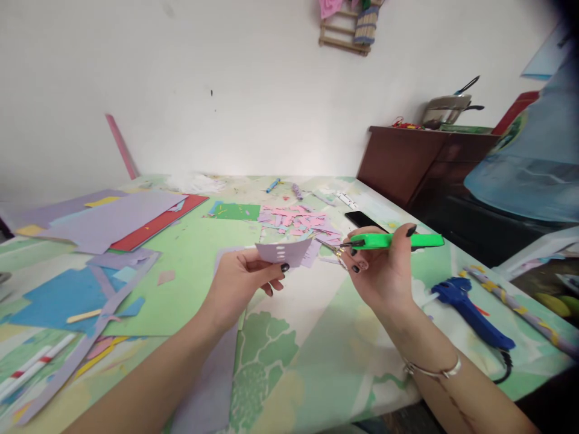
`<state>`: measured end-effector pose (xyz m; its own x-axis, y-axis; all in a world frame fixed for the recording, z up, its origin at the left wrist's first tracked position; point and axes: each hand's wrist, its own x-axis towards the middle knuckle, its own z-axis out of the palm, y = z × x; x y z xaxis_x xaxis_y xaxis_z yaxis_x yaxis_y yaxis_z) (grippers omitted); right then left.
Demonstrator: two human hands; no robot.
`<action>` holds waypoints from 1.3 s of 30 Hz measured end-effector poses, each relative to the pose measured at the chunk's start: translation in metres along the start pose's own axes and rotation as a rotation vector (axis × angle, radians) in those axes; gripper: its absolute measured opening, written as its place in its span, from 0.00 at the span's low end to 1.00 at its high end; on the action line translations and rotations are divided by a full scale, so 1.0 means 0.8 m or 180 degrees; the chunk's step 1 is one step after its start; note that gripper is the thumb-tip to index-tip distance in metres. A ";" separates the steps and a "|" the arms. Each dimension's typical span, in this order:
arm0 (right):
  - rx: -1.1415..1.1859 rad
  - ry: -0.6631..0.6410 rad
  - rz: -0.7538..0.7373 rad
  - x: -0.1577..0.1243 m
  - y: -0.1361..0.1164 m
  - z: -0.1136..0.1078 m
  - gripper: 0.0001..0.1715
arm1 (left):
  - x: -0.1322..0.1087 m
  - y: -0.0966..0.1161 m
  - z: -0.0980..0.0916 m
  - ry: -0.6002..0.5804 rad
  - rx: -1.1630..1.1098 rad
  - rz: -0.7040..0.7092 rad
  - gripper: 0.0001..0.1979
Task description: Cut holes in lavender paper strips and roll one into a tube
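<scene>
My left hand (pixel 246 280) pinches a small lilac paper piece (pixel 286 251) with short white slits cut in it, held above the table. My right hand (pixel 382 265) grips a bright green craft knife (pixel 398 241), its metal tip pointing left toward the paper's right edge. The two hands are close together over the middle of the table. Both hands have dark-painted nails, and a thin bracelet sits on my right wrist.
A patterned green tablecloth (pixel 289 355) covers the table. Pink and lilac paper scraps (pixel 296 218) lie behind the hands. Purple, red and blue sheets (pixel 108 223) are stacked at left. A blue glue gun (pixel 470 310) lies at right, a black phone (pixel 362 218) beyond the hands, a brown cabinet (pixel 407 160) farther back.
</scene>
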<state>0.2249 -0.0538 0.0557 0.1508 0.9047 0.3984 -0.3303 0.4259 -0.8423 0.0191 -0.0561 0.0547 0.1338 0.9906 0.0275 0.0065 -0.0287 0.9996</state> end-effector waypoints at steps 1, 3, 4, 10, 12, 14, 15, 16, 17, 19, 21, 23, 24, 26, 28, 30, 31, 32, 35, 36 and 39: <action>0.0027 -0.0031 0.0007 -0.001 0.001 0.000 0.30 | 0.000 0.000 0.000 0.0066 0.0083 0.0069 0.06; 0.0042 -0.0053 0.0017 -0.002 0.002 0.000 0.28 | -0.001 0.001 -0.001 0.0158 0.0168 0.0180 0.06; 0.0021 -0.0054 0.0016 -0.002 0.002 0.000 0.28 | -0.001 0.001 -0.001 0.0158 0.0176 0.0221 0.07; -0.0076 -0.0438 -0.0066 -0.005 0.004 0.002 0.23 | -0.006 0.001 0.001 -0.0156 0.0054 0.0425 0.08; -0.0121 -0.0616 -0.0077 -0.008 0.004 0.004 0.19 | -0.006 0.000 0.002 -0.0224 -0.0030 0.0370 0.07; -0.0234 -0.0721 -0.0092 -0.011 0.003 0.006 0.18 | -0.007 0.000 0.002 -0.0295 -0.0116 0.0275 0.07; -0.0330 -0.0753 -0.0121 -0.013 0.003 0.006 0.19 | -0.008 0.000 0.002 -0.0350 -0.0167 0.0234 0.07; -0.0446 -0.0773 -0.0161 -0.015 0.002 0.006 0.20 | -0.008 0.000 0.003 -0.0412 -0.0225 0.0210 0.07; -0.0568 -0.0774 -0.0210 -0.017 0.002 0.006 0.21 | -0.009 0.000 0.004 -0.0471 -0.0285 0.0195 0.08; -0.0758 -0.0752 -0.0295 -0.020 0.003 0.006 0.21 | -0.010 0.001 0.005 -0.0547 -0.0376 0.0220 0.08; -0.0760 -0.0768 -0.0326 -0.023 0.005 0.005 0.19 | -0.011 0.002 0.007 -0.0548 -0.0393 0.0291 0.07; -0.0579 -0.0856 -0.0319 -0.024 0.006 0.006 0.16 | -0.013 0.003 0.008 -0.0544 -0.0334 0.0339 0.06; -0.0469 -0.0910 -0.0316 -0.025 0.006 0.007 0.14 | -0.014 0.003 0.008 -0.0552 -0.0287 0.0347 0.06; -0.0325 -0.0984 -0.0316 -0.025 0.007 0.009 0.13 | -0.016 0.004 0.008 -0.0592 -0.0202 0.0342 0.05; -0.0310 -0.1019 -0.0315 -0.025 0.006 0.011 0.12 | -0.018 0.004 0.008 -0.0653 -0.0143 0.0344 0.06; -0.0335 -0.1051 -0.0296 -0.025 0.005 0.012 0.10 | -0.019 0.004 0.008 -0.0699 -0.0100 0.0358 0.06; -0.0338 -0.1065 -0.0285 -0.026 0.005 0.013 0.09 | -0.019 0.004 0.009 -0.0713 -0.0081 0.0359 0.06; -0.0333 -0.1076 -0.0283 -0.026 0.005 0.013 0.09 | -0.020 0.004 0.009 -0.0717 -0.0064 0.0359 0.06; -0.0328 -0.1094 -0.0301 -0.026 0.005 0.012 0.09 | -0.021 0.006 0.009 -0.0737 -0.0017 0.0331 0.07; -0.0323 -0.1109 -0.0296 -0.027 0.005 0.012 0.09 | -0.021 0.007 0.009 -0.0754 -0.0007 0.0322 0.07; -0.0293 -0.1161 -0.0255 -0.028 0.005 0.012 0.09 | -0.023 0.008 0.008 -0.0864 -0.0032 0.0341 0.07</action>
<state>0.2115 -0.0722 0.0470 -0.1742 0.8146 0.5532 -0.2434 0.5088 -0.8258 0.0234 -0.0755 0.0607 0.3934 0.9101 0.1305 -0.0315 -0.1285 0.9912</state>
